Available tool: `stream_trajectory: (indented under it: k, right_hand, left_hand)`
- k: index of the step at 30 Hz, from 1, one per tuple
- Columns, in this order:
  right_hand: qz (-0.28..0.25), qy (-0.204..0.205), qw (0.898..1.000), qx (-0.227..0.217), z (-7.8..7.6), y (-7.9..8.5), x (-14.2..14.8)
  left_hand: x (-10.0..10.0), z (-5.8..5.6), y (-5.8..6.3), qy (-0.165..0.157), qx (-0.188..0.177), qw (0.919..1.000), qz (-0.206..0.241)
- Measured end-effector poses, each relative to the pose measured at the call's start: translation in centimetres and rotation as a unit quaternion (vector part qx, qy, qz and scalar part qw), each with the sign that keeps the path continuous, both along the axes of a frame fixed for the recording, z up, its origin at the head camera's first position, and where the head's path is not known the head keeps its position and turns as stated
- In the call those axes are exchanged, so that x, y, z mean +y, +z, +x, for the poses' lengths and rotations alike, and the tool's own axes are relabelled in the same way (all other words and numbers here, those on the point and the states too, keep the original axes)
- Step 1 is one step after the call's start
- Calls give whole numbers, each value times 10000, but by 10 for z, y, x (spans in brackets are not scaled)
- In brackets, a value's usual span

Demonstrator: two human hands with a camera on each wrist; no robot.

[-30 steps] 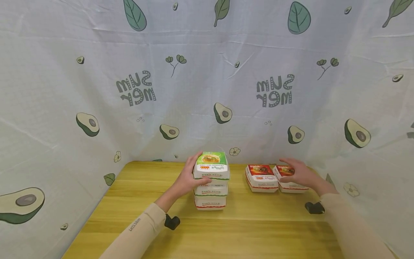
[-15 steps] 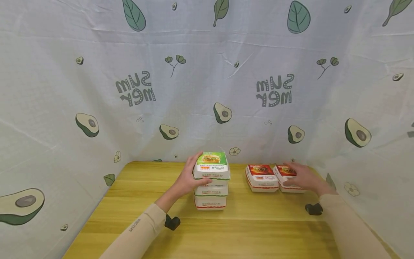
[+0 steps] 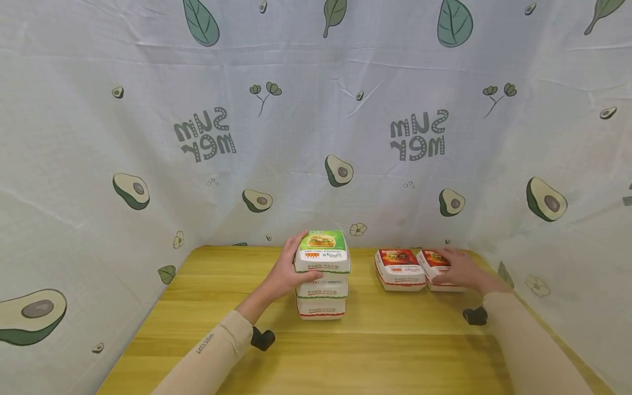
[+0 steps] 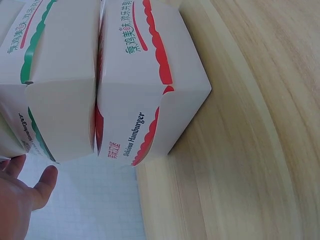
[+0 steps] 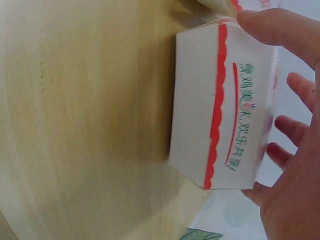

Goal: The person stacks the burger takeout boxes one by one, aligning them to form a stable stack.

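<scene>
In the head view, a stack of burger boxes stands mid-table: a green-topped burger box (image 3: pixel 322 253) uppermost, a green-trimmed box (image 3: pixel 323 288) under it, and a red-trimmed box (image 4: pixel 145 75) at the bottom. My left hand (image 3: pixel 291 269) grips the top box from its left side, thumb across the front. To the right, my right hand (image 3: pixel 464 270) reaches over a red-topped burger box (image 5: pixel 225 105), its thumb at one end and the fingers at the other. Its left neighbour is another red-topped box (image 3: pixel 399 270), with a narrow gap between them at the front.
The wooden table (image 3: pixel 316 356) carries all the boxes. Behind it hangs a pale curtain (image 3: pixel 296 137) with avocado and leaf prints, also draped along both sides. Dark wrist cameras (image 3: pixel 263 339) sit below the hands.
My right hand has lowered and shifted slightly right, settling around the far-right red-topped box. The left hand keeps its hold on the top green box. The head view has tilted slightly.
</scene>
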State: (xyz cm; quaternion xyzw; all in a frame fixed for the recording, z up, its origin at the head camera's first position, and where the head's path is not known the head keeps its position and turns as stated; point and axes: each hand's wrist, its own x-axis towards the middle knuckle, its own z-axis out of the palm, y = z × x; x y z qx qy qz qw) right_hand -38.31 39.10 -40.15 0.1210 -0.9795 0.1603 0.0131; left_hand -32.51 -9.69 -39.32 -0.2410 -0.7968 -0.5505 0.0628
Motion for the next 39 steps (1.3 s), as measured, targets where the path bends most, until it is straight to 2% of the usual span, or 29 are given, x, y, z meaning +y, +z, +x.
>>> stream_trajectory:
  k: [7,15,22,34,39]
  right_hand:
    - [247,-13,9997,75,-4,-8,4]
    - [475,-17,9988,80,2,-5,5]
    - [428,-60,9990,-88,7,-4,11]
    - [663,-71,9977,152,11,-5,14]
    - [588,-21,9982,57,15,-2,13]
  left_hand:
    - [1,1,0,-14,12,10000,44]
    - [2,0,1,-9,-21,10000,15]
    - [2,0,1,-14,-50,10000,56]
    - [2,-1,-1,43,24,10000,-9]
    - [2,-1,0,43,63,10000,-35]
